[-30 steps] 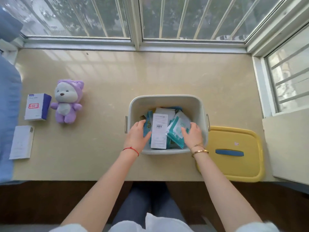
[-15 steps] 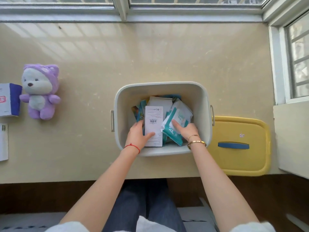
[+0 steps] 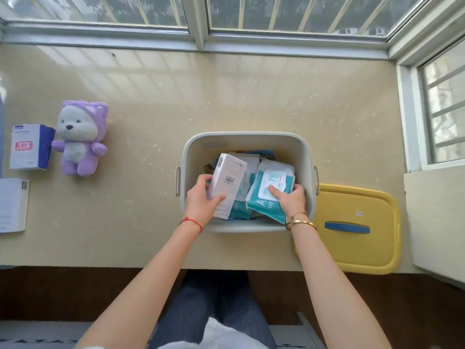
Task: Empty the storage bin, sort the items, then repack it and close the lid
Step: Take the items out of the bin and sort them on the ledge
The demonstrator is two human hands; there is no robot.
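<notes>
- The emptying is under way but far from finished — the storage bin (image 3: 247, 141) sits at the centre of the ledge (image 3: 151, 102), lid off, with a stack of packets inside.
- The yellow lid (image 3: 352, 250) lies flat at about 3 o'clock from the bin, just beside it, blue handle up.
- Three things lie out on the ledge at about 9 o'clock, well apart from the bin: a purple plush toy (image 3: 79, 139), a white and blue box (image 3: 29, 146) touching its arm, and a white booklet (image 3: 12, 205) nearer the person.
- The left hand (image 3: 201, 200) grasps a white carton (image 3: 227, 183), fingers curled round its long edges, tilting it up out of the bin.
- The right hand (image 3: 292, 200) grips a teal wipes pack (image 3: 270, 191), thumb on its top flap, the pack inside the bin.
- Left to do, judging by this: lift out the remaining packets, sort, repack, close the lid.
- Writing: the wipes pack shows "75" and part of a word beginning "WI"; the carton carries a barcode and fine print too small to read; the box at 9 o'clock has a red label, illegible.
</notes>
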